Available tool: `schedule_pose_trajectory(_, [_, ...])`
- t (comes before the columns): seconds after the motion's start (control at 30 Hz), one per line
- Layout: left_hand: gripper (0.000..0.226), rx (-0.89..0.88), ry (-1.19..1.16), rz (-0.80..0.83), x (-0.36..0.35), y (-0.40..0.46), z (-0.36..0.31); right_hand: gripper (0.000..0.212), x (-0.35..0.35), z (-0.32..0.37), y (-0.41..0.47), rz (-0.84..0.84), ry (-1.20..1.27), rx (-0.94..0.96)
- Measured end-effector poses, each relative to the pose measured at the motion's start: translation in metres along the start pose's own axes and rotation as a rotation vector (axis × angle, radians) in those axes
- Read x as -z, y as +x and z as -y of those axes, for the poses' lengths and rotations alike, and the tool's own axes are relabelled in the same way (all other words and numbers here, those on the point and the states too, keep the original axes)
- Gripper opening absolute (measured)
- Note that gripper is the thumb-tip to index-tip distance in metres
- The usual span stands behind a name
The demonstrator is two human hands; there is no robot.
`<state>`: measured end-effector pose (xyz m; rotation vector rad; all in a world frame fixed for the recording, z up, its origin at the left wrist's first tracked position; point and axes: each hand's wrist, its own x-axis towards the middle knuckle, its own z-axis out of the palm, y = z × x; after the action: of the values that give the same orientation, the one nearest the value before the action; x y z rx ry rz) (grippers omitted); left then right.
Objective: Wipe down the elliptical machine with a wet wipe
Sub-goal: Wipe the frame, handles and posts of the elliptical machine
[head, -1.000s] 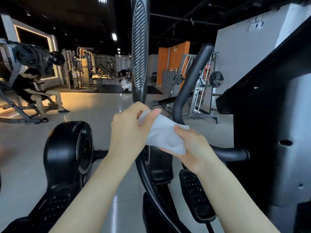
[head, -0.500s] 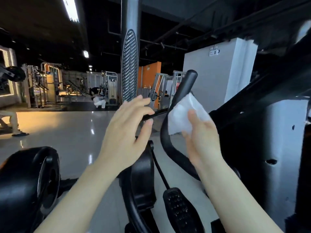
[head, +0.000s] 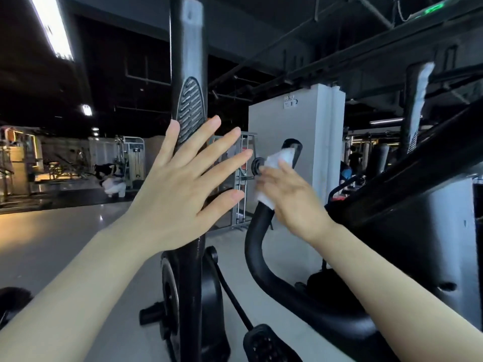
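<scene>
The right hand (head: 290, 194) holds the wet wipe (head: 274, 173) against the curved handlebar (head: 257, 239) of the elliptical machine, near that bar's upper end. The bar's long axis runs up and slightly away from the grip to a capped tip just above the wipe, and down and toward the wearer below it, bending under the wrist before it joins the machine body (head: 392, 231). The unwiped length therefore lies mostly below the grip; a downward stroke along the bar appears to be the move called for.

Right grip: closed on the wipe, fingers folded round cloth and bar together (motion blur hides how far the fingers wrap behind). The wipe shows above and below the hand, touching the bar on both sides of the grip.

Left hand (head: 183, 189): open, fingers spread, holding nothing. It sits in front of the upright moving arm (head: 188, 74), to the left of the working grip and well apart from the wipe; contact with that arm cannot be confirmed.

The right hand is the nearer one to the work
</scene>
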<state>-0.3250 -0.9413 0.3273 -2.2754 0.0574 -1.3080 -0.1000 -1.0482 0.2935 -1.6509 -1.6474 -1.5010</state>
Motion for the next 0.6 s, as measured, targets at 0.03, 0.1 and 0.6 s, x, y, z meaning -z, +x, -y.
schedule_pose_trajectory(0.03, [0.06,-0.003,0.0,-0.004,-0.001,0.0,0.0,0.044,-0.007,0.013,-0.013,0.061,0.018,0.018])
schedule_pose_trajectory(0.1, [0.061,-0.005,-0.003,0.011,-0.002,-0.003,0.0,0.041,-0.019,0.039,-0.038,0.135,0.073,-0.007])
schedule_pose_trajectory(0.6, [0.048,0.301,-0.27,-0.187,-0.009,-0.079,-0.053,0.062,0.058,0.041,0.006,-0.578,0.217,-0.714])
